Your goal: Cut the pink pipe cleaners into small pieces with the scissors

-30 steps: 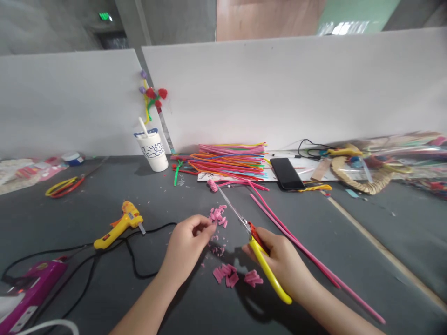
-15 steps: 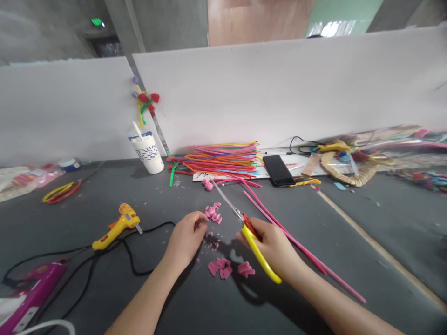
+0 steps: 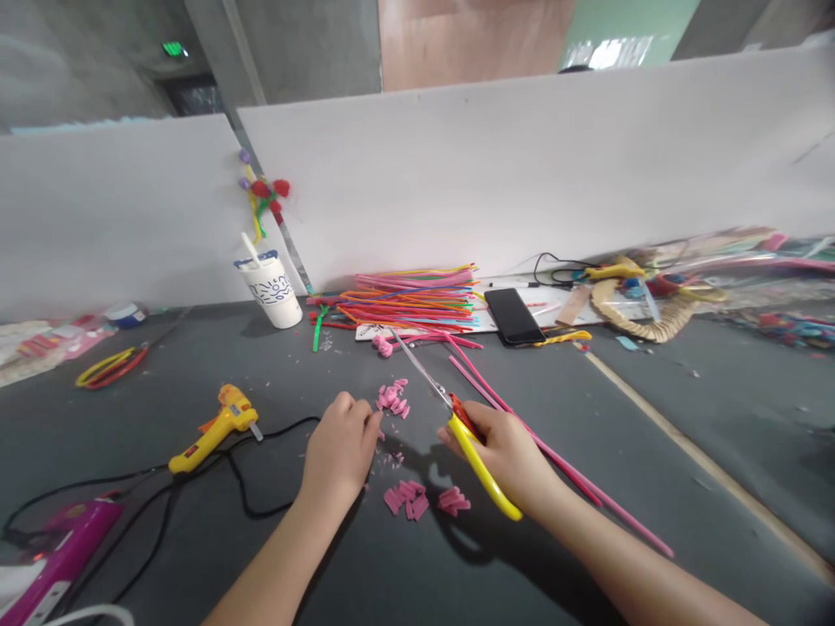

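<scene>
My right hand (image 3: 499, 443) is closed round the yellow and red handles of a pair of scissors (image 3: 481, 469). The long metal blades point away and to the left, towards pink pipe cleaners (image 3: 450, 341). My left hand (image 3: 344, 439) is curled closed just above the table, with its fingertips turned down and hidden. Beside those fingers is a small heap of cut pink pieces (image 3: 392, 400), with tiny pink scraps scattered nearer me. Two more groups of pink pieces (image 3: 407, 498) lie between my forearms. Two long pink pipe cleaners (image 3: 567, 469) stretch along the right of my right hand.
To the left lie a yellow glue gun (image 3: 212, 430), its black cable, and a purple power strip (image 3: 65, 561). A white cup (image 3: 270, 291), a bundle of coloured pipe cleaners (image 3: 410, 300) and a phone (image 3: 514, 316) stand or lie before the white partition (image 3: 457, 183).
My left hand has turned, its fingers curling further under and out of sight. The right hand keeps the scissors in nearly the same place. The whole view has shifted slightly.
</scene>
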`<action>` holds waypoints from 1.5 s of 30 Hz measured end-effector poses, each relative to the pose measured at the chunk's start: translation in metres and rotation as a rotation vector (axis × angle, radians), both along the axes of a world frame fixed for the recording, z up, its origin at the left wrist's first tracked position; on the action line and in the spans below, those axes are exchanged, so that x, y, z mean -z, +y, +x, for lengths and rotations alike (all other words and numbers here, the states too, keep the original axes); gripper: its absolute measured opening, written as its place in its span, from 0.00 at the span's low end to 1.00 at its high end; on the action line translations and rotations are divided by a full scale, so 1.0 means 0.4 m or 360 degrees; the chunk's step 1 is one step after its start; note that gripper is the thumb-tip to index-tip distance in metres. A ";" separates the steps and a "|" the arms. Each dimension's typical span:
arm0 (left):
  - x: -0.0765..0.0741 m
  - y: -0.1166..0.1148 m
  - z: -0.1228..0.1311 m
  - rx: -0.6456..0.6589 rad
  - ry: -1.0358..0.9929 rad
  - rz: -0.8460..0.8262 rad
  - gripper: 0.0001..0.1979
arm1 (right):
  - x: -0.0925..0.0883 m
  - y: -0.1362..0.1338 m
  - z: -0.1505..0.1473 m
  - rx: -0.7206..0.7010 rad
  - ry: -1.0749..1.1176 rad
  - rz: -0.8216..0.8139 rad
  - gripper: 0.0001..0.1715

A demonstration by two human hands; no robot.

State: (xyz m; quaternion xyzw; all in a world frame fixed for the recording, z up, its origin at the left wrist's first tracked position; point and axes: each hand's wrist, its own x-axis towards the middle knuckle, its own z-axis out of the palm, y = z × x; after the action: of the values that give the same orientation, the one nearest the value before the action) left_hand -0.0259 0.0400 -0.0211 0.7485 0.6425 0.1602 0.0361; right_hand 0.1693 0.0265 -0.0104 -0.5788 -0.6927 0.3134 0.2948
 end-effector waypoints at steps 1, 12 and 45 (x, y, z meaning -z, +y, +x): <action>-0.005 -0.002 -0.005 0.0031 -0.0023 -0.0017 0.10 | 0.000 0.001 0.000 0.0005 0.0001 0.0003 0.15; -0.027 -0.056 0.025 0.0838 -0.0239 -0.0438 0.06 | 0.007 0.002 0.001 -0.0002 0.0028 -0.0001 0.16; -0.042 -0.075 0.057 0.0307 -0.2135 -0.1362 0.05 | -0.027 -0.031 -0.035 -0.0187 0.0973 -0.0612 0.04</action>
State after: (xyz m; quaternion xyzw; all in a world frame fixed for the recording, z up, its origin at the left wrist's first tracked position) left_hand -0.0030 0.0100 -0.0041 0.4661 0.4220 0.3119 0.7123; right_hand 0.1551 0.0139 0.0006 -0.4625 -0.5330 0.6128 0.3557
